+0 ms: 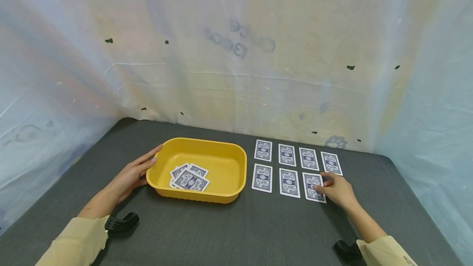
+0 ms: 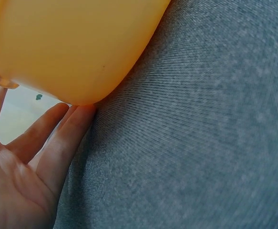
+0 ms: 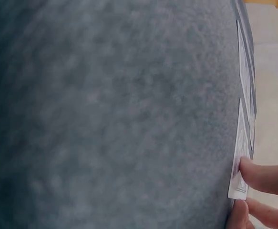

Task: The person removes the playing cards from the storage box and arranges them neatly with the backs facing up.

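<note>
A yellow plastic basin (image 1: 229, 194) stands on the dark cloth-covered table. Its left end is touched by my left hand (image 1: 131, 175), whose fingers lie fairly straight; in the left wrist view, fingertips (image 2: 84, 112) meet the outer wall low down. Inside the basin several playing cards (image 1: 191, 180) overlap face down. On the right, my right hand (image 1: 339, 191) pinches a face-down playing card (image 1: 311, 182) at its right edge, thumb on the patterned back. The right wrist view shows that card (image 3: 241, 138) nearly edge-on, with fingers by its end.
Several other face-down cards form two rows right of the basin, including a back-row card (image 1: 287, 154) and a front-row card (image 1: 289, 182). Pale translucent sheeting (image 1: 236, 93) rises behind the table (image 1: 221, 233) and along both sides.
</note>
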`<action>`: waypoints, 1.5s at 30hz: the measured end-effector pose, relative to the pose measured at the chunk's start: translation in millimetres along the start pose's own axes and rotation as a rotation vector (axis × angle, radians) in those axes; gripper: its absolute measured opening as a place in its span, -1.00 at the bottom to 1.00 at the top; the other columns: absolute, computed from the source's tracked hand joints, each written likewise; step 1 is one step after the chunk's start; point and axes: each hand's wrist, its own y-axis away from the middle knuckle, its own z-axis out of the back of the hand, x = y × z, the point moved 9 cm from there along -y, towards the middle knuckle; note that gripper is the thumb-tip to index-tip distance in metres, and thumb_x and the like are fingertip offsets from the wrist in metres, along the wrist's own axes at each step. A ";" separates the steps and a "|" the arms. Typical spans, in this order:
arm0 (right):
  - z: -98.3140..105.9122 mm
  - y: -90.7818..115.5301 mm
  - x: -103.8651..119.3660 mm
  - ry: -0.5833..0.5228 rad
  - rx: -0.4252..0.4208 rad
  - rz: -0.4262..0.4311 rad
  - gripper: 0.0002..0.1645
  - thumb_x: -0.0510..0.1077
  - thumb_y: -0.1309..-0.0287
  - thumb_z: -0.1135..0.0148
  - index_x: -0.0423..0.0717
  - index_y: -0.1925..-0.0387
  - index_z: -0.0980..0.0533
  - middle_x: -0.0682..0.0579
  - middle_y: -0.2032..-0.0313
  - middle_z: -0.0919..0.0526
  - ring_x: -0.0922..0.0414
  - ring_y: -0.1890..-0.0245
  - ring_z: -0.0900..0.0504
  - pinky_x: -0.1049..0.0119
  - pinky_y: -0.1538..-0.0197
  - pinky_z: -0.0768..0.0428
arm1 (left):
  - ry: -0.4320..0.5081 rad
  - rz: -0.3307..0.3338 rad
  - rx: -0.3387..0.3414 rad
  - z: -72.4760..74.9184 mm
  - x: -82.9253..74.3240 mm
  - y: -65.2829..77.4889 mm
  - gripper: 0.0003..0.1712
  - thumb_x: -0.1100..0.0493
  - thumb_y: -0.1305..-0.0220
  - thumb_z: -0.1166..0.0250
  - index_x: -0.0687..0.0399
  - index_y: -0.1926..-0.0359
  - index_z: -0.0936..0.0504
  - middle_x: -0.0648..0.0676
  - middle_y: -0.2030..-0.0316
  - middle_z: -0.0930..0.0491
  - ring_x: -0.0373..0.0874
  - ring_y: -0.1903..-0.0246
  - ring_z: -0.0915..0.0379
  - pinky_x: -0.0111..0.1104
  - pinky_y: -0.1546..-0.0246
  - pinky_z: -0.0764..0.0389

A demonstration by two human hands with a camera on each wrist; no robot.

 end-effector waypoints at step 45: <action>-6.6 0.7 111.2 -0.281 -0.119 0.182 -0.55 -0.22 -0.12 -0.25 -0.29 -0.06 -0.52 -0.21 0.18 -0.61 -0.07 0.17 -0.61 0.31 0.31 -0.49 | 0.004 0.020 0.015 -0.6 1.5 -2.2 -0.21 -0.29 -0.41 0.08 -0.35 -0.51 0.18 0.13 -0.52 0.33 0.30 -0.45 0.24 0.28 -0.21 -0.22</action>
